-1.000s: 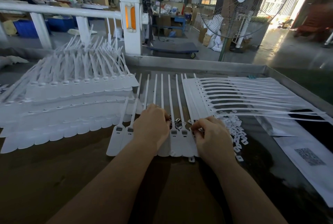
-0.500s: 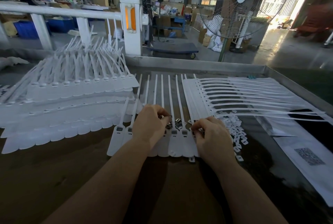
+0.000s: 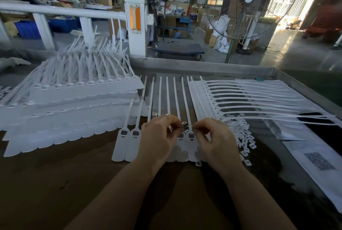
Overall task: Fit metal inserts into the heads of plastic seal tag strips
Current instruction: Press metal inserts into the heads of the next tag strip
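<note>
A row of white seal tag strips (image 3: 129, 142) lies side by side on the table, heads toward me, tails pointing away. Small dark metal inserts (image 3: 184, 123) lie loose on the strips just beyond the heads. My left hand (image 3: 159, 137) hovers over the middle heads with fingers curled, fingertips pinched near the inserts. My right hand (image 3: 216, 139) is beside it, thumb and forefinger pinched at the rightmost heads. What either hand pinches is too small to tell. The two leftmost heads show dark inserts in their sockets.
Large stacks of white strips (image 3: 74, 100) fill the left of the table. Another fanned batch (image 3: 249, 100) lies at the right. A heap of small white plastic caps (image 3: 242, 135) sits beside my right hand. Printed sheets (image 3: 318, 161) lie far right. A metal rim (image 3: 203, 64) borders the table.
Both hands have lifted slightly off the strip heads and their fingertips have drawn closer together above the loose inserts. The strips have not moved.
</note>
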The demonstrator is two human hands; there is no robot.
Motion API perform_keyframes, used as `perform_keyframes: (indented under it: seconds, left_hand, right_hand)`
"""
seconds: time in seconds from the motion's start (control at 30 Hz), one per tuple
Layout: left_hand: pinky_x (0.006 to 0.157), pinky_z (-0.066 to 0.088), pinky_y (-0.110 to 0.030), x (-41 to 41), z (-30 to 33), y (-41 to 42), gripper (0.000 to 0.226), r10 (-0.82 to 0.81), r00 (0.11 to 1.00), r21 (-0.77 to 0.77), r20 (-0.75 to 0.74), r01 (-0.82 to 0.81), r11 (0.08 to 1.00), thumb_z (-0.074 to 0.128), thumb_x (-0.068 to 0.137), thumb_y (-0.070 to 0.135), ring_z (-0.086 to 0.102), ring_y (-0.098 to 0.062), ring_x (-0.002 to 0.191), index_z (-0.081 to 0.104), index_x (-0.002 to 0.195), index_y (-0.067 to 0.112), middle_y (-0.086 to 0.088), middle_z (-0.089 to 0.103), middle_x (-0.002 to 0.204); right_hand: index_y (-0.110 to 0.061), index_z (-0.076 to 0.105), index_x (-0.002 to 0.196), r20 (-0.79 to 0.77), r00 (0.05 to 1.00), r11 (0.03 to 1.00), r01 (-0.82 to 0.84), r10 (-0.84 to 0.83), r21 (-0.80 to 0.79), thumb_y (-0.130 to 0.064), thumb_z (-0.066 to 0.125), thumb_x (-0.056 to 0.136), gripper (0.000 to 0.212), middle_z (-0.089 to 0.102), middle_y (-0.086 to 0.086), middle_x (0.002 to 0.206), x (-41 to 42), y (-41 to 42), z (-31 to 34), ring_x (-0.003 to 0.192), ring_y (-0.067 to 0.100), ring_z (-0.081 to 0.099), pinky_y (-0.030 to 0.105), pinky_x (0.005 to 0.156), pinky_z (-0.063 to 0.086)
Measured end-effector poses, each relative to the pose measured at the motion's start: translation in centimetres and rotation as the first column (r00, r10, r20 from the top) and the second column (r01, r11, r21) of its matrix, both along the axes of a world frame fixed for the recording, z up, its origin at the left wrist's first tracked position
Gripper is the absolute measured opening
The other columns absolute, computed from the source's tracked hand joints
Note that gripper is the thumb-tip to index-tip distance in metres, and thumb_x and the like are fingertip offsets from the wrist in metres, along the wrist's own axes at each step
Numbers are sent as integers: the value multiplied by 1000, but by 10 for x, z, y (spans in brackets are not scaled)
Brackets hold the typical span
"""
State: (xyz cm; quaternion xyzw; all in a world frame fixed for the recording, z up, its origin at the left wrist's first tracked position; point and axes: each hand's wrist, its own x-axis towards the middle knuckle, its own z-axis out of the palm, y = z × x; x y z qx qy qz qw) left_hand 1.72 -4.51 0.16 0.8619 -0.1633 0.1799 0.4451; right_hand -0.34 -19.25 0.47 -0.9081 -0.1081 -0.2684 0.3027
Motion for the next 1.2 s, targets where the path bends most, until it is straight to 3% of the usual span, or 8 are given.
perform_keyframes:
  seconds: [0.1,0.2,0.37,0.5,0.6,0.7,0.97,1.2]
  left_hand:
    - [86,45,-46,-1,-1,-1,4,-15,997,53,73,12,999,69,82,17,53,-4,74,66,85,19,22,52,76]
    - [88,37,-33,-3,-3,-2,4,-17,987,98,159,1,995,69,82,18,49,-1,76,67,85,18,20,53,81]
    - [80,31,-23,-5,-3,-3,5,-15,972,103,236,-9,995,69,81,13,50,-2,76,67,85,15,13,59,81]
    - [79,33,-28,-6,-3,-3,4,-20,965,97,263,-6,995,67,79,16,51,-4,75,68,82,15,7,65,79]
    - [78,37,-32,-6,-2,-3,6,-26,955,121,295,-10,993,67,77,18,53,-6,76,69,81,14,4,67,78]
    - [77,40,-35,-6,-1,-3,7,-46,950,159,310,-4,987,65,77,18,61,-14,75,70,80,14,3,69,78]
    - [75,32,-25,-6,0,-3,7,-71,937,252,341,-19,968,67,77,17,62,-17,70,72,80,15,3,70,77]
    - [75,32,-25,-7,-1,-2,8,-98,939,260,330,9,966,65,78,17,63,-17,74,73,82,17,4,71,79]
  right_hand:
    - [-14,69,88,-50,998,999,-43,44,28,-18,62,86,7,65,-7,81,-1,2,1,78,8,55,18,73,42]
    - [-16,70,87,-96,994,994,-50,60,102,-24,61,87,12,65,-7,78,-2,4,1,74,2,54,8,68,38]
    - [-20,72,84,-178,971,926,-87,162,367,-20,65,85,7,68,-10,71,-4,3,6,71,-2,61,10,66,46]
    - [-26,71,83,-214,942,846,-114,259,521,-14,66,83,13,71,-9,75,-6,3,10,75,1,65,13,71,50]
    - [-18,73,87,-238,932,822,-99,274,561,-12,65,83,11,72,-4,78,-4,1,11,77,5,67,15,73,52]
    - [-22,72,83,-229,928,798,-105,293,593,-11,65,83,13,73,-6,77,-5,0,12,76,4,67,11,70,50]
    - [-24,72,79,-217,915,767,-135,339,627,-20,65,83,9,73,-6,77,-7,1,15,76,3,67,8,68,47]
    - [-24,71,76,-242,906,776,-133,347,616,-19,65,84,12,71,-9,73,-6,-1,15,71,-2,64,5,62,44]
